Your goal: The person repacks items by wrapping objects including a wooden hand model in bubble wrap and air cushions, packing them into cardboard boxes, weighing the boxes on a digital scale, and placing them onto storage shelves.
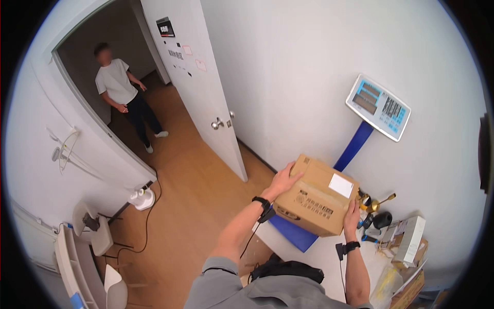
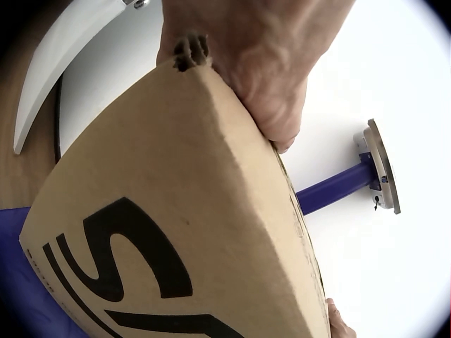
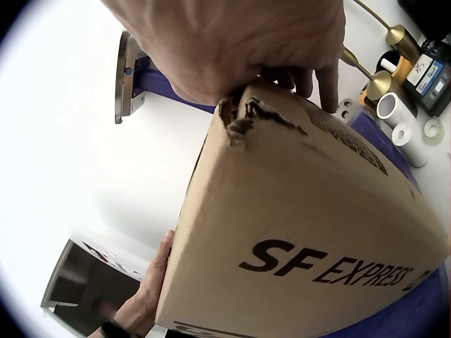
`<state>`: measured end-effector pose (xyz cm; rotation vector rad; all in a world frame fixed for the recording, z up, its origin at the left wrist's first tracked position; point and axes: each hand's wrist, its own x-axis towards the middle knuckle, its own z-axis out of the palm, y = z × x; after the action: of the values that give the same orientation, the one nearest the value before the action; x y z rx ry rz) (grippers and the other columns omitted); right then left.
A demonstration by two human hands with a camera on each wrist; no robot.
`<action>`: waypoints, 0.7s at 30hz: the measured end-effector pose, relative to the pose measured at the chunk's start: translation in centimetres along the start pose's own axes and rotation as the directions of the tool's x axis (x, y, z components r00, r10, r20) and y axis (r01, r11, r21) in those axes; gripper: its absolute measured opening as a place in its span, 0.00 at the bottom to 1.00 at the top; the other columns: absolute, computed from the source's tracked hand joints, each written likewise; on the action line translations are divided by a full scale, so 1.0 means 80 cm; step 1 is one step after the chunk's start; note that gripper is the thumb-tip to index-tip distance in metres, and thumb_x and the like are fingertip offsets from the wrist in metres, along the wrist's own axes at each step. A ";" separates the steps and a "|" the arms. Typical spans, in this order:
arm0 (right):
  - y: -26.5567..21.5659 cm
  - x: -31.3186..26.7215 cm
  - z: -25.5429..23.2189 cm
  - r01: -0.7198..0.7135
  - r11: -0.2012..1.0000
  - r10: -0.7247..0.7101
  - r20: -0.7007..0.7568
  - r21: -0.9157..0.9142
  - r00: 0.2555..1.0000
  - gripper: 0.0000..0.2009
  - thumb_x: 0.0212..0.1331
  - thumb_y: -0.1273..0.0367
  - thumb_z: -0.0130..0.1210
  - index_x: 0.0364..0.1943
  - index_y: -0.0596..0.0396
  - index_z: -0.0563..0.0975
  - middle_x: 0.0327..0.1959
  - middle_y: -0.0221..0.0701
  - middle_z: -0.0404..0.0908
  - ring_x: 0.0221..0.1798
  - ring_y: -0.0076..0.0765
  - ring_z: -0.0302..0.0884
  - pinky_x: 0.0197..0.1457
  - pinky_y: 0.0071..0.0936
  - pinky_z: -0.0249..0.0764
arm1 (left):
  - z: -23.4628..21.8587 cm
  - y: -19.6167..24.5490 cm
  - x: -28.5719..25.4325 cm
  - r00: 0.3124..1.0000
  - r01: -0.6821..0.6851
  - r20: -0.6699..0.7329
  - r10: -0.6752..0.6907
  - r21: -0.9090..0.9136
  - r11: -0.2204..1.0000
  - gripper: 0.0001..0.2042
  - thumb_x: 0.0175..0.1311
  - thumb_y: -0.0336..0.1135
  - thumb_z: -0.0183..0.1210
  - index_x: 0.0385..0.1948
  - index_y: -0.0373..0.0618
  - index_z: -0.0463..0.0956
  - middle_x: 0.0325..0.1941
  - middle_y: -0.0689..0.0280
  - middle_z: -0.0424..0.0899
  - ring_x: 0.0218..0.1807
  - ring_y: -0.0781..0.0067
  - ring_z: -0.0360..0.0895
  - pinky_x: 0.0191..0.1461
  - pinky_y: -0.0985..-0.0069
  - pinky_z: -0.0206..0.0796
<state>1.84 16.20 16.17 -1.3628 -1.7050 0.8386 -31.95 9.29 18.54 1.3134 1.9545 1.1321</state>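
A brown cardboard box (image 1: 309, 188) with a white label (image 1: 341, 185) on its top is gripped from both sides over a blue platform scale (image 1: 293, 233). My left hand (image 1: 284, 181) holds the far left corner. On the right side, my right hand (image 1: 351, 218) grips the box, its fingers bent over the edge in the right wrist view. "SF EXPRESS" is printed on one side, and the cardboard is torn and crumpled at the corner (image 3: 250, 116) beside my right hand. The palms are partly hidden.
The scale's display (image 1: 378, 107) stands on a blue post (image 1: 355, 144) behind the box. Tools, tape rolls and a brass-coloured item (image 1: 378, 204) crowd the table's right, beside opened cartons (image 1: 409, 239). At left, a person (image 1: 121, 87) stands beyond an open door (image 1: 198, 77); a cable (image 1: 149, 232) crosses the floor.
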 end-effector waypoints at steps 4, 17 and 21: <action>-0.006 0.006 -0.007 -0.062 0.998 0.063 0.061 -0.021 0.996 0.28 0.78 0.54 0.43 0.66 0.68 0.70 0.63 0.56 0.77 0.67 0.56 0.75 0.69 0.38 0.68 | -0.003 0.006 -0.004 0.999 0.030 0.021 -0.029 -0.035 0.999 0.38 0.68 0.60 0.58 0.72 0.45 0.63 0.64 0.46 0.80 0.67 0.45 0.76 0.70 0.57 0.66; -0.027 -0.009 -0.005 -0.071 0.997 0.071 -0.004 -0.001 0.997 0.29 0.79 0.54 0.42 0.65 0.70 0.71 0.60 0.58 0.79 0.63 0.57 0.78 0.66 0.39 0.71 | -0.005 0.008 -0.007 1.000 0.001 0.024 0.000 -0.044 0.999 0.38 0.69 0.59 0.58 0.73 0.43 0.62 0.65 0.46 0.79 0.66 0.46 0.77 0.70 0.58 0.67; 0.004 -0.002 0.001 -0.069 0.997 0.068 -0.023 -0.030 0.997 0.30 0.79 0.53 0.41 0.66 0.70 0.71 0.63 0.57 0.78 0.66 0.58 0.76 0.69 0.38 0.69 | -0.007 0.007 -0.006 0.999 0.016 0.029 -0.014 -0.042 0.999 0.38 0.69 0.59 0.58 0.73 0.43 0.61 0.65 0.47 0.79 0.66 0.46 0.77 0.70 0.58 0.67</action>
<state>1.91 16.06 15.85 -1.4539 -1.6686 0.8354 -31.93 8.78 19.25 1.2840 1.9059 1.1350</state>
